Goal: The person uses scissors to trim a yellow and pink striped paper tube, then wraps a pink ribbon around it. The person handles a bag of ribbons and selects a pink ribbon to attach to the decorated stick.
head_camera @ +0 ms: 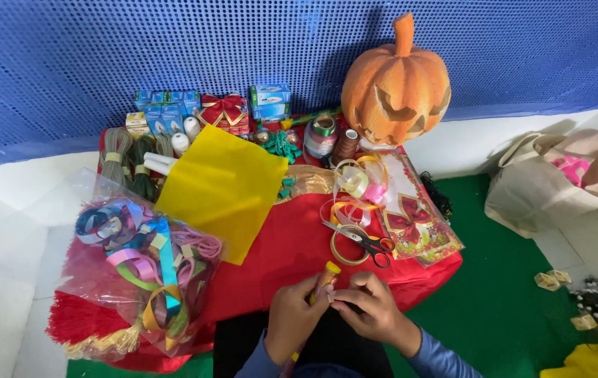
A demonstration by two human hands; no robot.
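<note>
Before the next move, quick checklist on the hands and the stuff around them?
1. Left hand grips small yellow-capped tube: ok.
2. Right hand at the tube's side, fingertips on it: ok.
3. Tube cap on: ok.
4. Scissors within reach on red cloth, blades shut: ok.
5. Tape ring under the scissors, free to lift: not ok.
6. Tube contents: cannot tell.

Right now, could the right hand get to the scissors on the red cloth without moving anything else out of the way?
Probably yes. The scissors lie in the open on the red cloth, just beyond the right hand, with nothing between them. But that hand is busy at the small yellow-capped tube and would have to let go first.
</note>
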